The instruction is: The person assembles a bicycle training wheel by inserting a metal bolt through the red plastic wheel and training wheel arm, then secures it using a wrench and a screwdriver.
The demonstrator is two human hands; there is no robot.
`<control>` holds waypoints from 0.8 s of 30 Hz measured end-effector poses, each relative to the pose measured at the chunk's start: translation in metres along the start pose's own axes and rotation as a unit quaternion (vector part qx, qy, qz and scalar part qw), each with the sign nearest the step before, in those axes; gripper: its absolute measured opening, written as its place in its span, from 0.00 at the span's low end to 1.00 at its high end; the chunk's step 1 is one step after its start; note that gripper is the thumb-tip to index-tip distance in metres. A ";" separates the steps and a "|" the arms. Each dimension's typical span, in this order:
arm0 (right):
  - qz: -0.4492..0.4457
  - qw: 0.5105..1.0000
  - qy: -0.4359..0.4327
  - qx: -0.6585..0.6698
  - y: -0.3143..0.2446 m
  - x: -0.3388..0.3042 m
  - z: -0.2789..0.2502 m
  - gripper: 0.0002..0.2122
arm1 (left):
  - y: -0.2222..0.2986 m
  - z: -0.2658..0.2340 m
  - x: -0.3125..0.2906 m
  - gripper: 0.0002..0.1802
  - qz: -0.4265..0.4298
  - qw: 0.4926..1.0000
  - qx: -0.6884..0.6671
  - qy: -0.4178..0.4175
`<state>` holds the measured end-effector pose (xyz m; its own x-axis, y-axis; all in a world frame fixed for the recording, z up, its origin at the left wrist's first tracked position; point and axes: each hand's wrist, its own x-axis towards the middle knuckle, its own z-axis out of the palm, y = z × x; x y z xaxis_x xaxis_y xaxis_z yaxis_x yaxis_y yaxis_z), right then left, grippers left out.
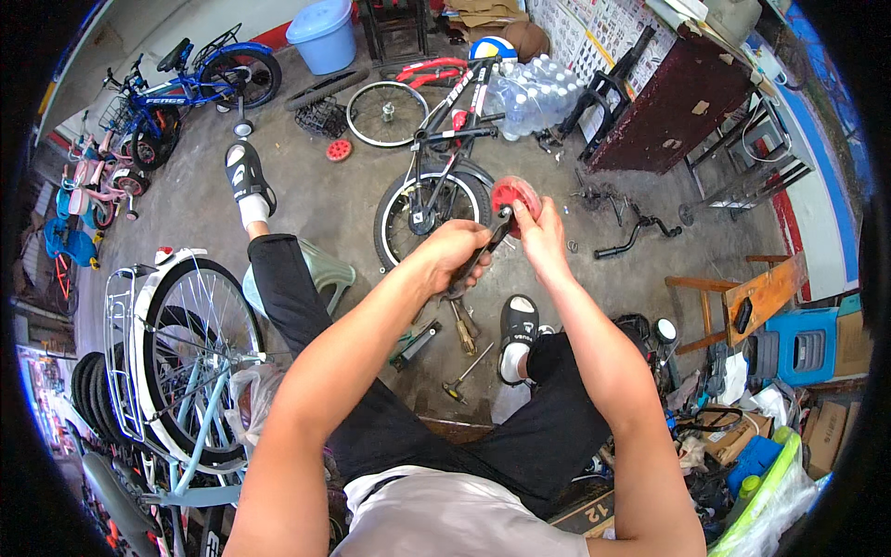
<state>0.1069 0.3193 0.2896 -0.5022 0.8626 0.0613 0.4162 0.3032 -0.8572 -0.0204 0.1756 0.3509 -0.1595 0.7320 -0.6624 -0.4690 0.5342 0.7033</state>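
In front of me, above the floor, a small red wheel (516, 192) with a pale clear rim is held up in my right hand (544, 243), the thumb pressing on its face. My left hand (453, 252) is wrapped round a dark metal bar (475, 263) whose upper end meets the wheel's hub. Whether that bar is a bracket of the wheel or a separate tool, I cannot tell. Just beyond my hands lies a small bicycle (432, 176) with black-and-red frame. Below them on the floor are a screwdriver (463, 327) and a T-handled tool (455, 390).
A second red wheel (339, 149) lies farther off. To the left stand a pale green stool (325, 269) and a white-fendered bicycle (200, 362). On the right are loose crank parts (636, 237), a wooden stool (766, 292) and cluttered boxes. Bundled water bottles (543, 97) stand at the back.
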 end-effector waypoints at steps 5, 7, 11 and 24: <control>0.043 0.996 -0.029 0.075 -0.009 -0.001 -0.003 0.20 | -0.003 -0.020 -0.017 0.16 0.216 0.905 0.310 0.195; 0.051 0.994 -0.026 0.089 -0.015 0.000 -0.005 0.20 | -0.007 -0.025 -0.030 0.16 0.353 0.697 0.561 0.274; 0.032 0.991 0.004 0.128 -0.016 -0.001 -0.004 0.22 | 0.008 -0.032 -0.038 0.23 0.473 0.463 0.694 0.284; 0.106 0.988 -0.040 0.107 -0.019 0.000 -0.010 0.19 | 0.035 -0.021 -0.030 0.26 0.545 0.337 0.731 0.233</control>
<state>0.1061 0.3175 0.3111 -0.4823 0.8603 -0.1649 0.3537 0.0191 -0.9352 -0.0506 0.1637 0.3902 0.1763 0.8668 0.4664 0.9649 -0.0585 -0.2561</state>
